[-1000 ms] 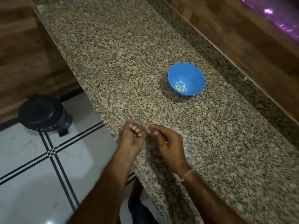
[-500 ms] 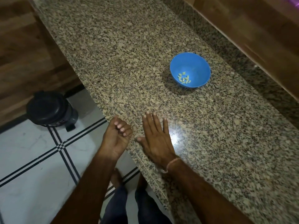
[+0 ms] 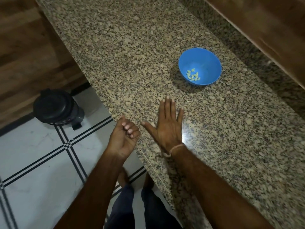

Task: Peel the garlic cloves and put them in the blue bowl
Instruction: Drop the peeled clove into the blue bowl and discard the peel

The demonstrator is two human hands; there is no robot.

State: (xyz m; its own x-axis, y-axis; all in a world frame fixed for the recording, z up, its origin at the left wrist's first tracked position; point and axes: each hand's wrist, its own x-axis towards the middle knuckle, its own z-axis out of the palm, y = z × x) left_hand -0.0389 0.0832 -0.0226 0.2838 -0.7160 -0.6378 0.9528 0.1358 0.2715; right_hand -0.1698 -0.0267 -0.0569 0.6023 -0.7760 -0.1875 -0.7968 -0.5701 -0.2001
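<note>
Garlic cloves [image 3: 193, 76] in blue bowl [image 3: 210, 60], beyond right fingers [image 3: 168, 109]

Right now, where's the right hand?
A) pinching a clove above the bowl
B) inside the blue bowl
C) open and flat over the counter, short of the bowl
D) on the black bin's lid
C: the right hand is spread flat with straight fingers over the counter, well apart from the blue bowl and holding nothing.
</note>
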